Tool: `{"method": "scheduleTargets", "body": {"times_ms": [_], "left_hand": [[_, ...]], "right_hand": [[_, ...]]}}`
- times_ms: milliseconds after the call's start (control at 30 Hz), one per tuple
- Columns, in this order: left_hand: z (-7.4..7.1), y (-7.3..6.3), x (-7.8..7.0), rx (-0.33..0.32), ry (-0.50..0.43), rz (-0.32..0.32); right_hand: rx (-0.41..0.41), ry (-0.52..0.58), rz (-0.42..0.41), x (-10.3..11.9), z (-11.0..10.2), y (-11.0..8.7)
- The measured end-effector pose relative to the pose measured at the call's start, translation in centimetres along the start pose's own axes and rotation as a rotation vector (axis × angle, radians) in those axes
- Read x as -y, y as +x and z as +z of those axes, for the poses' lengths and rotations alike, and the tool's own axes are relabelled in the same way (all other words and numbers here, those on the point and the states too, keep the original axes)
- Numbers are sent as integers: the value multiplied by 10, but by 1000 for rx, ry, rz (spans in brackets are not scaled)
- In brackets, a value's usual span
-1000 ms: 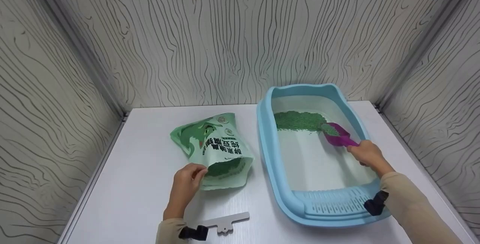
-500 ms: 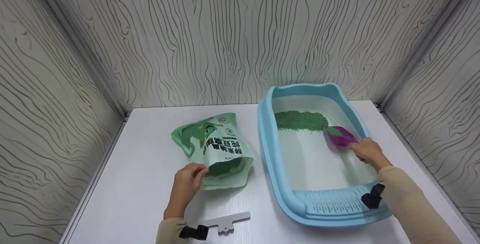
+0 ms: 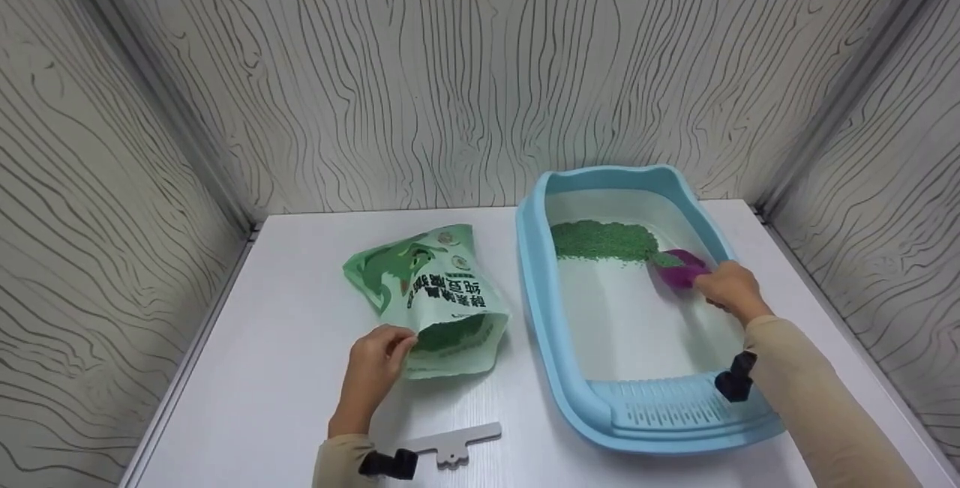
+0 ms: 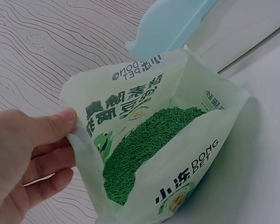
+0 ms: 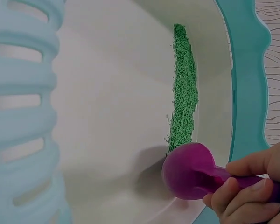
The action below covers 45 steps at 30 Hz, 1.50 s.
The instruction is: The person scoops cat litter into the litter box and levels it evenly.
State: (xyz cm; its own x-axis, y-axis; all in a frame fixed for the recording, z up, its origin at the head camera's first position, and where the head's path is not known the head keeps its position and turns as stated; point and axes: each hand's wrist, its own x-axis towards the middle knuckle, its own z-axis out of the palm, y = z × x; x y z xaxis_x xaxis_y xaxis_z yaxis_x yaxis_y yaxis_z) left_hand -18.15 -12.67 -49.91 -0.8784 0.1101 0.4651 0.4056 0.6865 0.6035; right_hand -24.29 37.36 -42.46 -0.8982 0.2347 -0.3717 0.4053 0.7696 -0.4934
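Note:
My left hand (image 3: pixel 375 364) pinches the rim of an opened green bag (image 3: pixel 431 278) between thumb and fingers. Inside the bag, green litter pellets (image 4: pixel 144 144) show in the left wrist view. On the right, my right hand (image 3: pixel 731 289) grips the handle of a purple scoop (image 3: pixel 679 272), with some green pellets visible at its front lip. The scoop is tilted over a blue litter box (image 3: pixel 536 285), at the right end of a band of green pellets (image 3: pixel 604 239) along its far side. In the right wrist view the scoop's underside (image 5: pixel 184 172) hides its contents.
A grey flat clip (image 3: pixel 454 443) lies on the white table (image 3: pixel 255 353) near its front, partly behind the left wrist's black camera mount. The litter box has a slotted front step (image 3: pixel 667 405). Wood-patterned panels (image 3: pixel 465 76) enclose the table at back and sides.
My right hand has risen slightly toward the back, and the scoop has tipped over, leaving fewer pellets showing in it. The left hand and bag have stayed put.

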Motion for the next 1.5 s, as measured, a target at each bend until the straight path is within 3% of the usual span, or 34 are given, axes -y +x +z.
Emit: {"method": "scheduleTargets", "body": {"times_ms": [233,500,1100,1500], "left_hand": [[0,1,-1,8,-6,-16],[-2,0,-1,1,0,4],[-2,-1,-1,-16,7,17],[0,-2,1,4,-5,-9]], "right_hand": [[-46,-45,-18,4,-2,0],[-56,-10,-49,2,-2,-4],[2,-3,-49,20,2,-8],[-34,-75,-131,35,9,-13]]}}
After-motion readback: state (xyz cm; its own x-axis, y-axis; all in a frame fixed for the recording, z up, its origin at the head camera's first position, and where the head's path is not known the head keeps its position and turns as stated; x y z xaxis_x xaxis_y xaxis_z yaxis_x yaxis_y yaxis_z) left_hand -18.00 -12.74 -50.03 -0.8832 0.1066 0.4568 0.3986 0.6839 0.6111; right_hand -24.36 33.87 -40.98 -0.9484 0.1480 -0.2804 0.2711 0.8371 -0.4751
